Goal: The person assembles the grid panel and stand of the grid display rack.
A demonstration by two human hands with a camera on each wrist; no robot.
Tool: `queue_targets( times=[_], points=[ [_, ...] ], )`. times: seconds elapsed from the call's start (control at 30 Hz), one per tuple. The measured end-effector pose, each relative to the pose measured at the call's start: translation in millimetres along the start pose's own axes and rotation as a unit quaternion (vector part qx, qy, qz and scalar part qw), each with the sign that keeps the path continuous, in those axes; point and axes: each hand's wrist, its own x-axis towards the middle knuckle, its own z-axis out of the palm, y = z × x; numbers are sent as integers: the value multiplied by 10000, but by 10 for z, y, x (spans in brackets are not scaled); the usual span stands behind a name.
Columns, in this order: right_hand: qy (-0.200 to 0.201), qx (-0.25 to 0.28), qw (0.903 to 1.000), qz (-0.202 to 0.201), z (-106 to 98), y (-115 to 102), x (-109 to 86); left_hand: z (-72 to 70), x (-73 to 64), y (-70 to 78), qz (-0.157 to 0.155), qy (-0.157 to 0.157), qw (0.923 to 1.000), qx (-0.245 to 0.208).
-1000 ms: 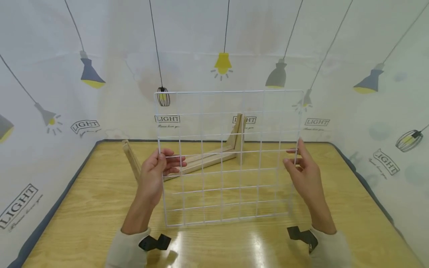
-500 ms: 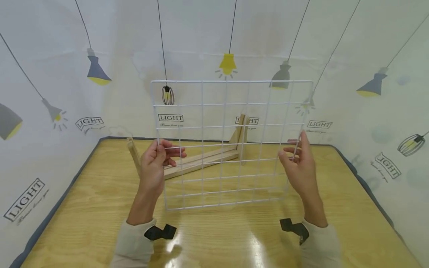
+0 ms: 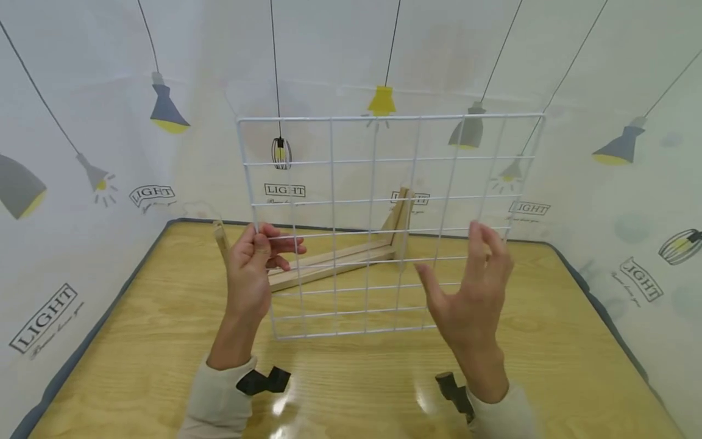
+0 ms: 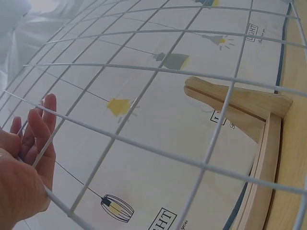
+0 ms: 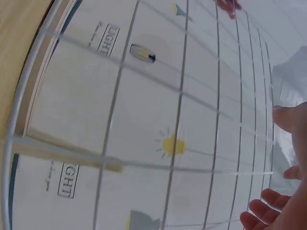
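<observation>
A white wire grid panel (image 3: 375,200) is held up above the table, its face toward me. My left hand (image 3: 248,268) grips its left edge bar, the thumb in front and the fingers behind, as the left wrist view also shows at the hand (image 4: 29,163). My right hand (image 3: 471,299) is in front of the panel's lower right part with thumb and fingers spread and nothing held. Behind the panel a wooden frame (image 3: 334,263) with upright ends lies on the table; the panel and left hand partly cover it.
The wood-grain table (image 3: 351,390) reaches back to a light curtain (image 3: 329,73) printed with lamps and the word LIGHT, which also hangs at both sides. A black wrist camera mount (image 3: 263,381) is on the left sleeve.
My right hand has let go of the panel's right edge, moved inward and spread its fingers. The panel has come up and its right side turned toward me; the left hand keeps its grip.
</observation>
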Motion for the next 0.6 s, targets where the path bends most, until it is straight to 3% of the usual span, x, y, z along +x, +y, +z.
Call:
queue_targets(
  times=[0.1,0.23,0.43,0.6],
  points=[
    [-260,-73,9994,-235,51,-203,-8,11,-3,12,47,-16,10000,-42],
    [-732,-57,9971,-177,108,-335,-6,26,-7,25,90,-17,9999,-64],
    [-1169,270,9928,6,209,-401,-51,36,-20,38,144,8,9999,-85],
    [-1527,34,9883,52,293,-396,-93,51,-26,36,172,10,9998,-136]
  ],
)
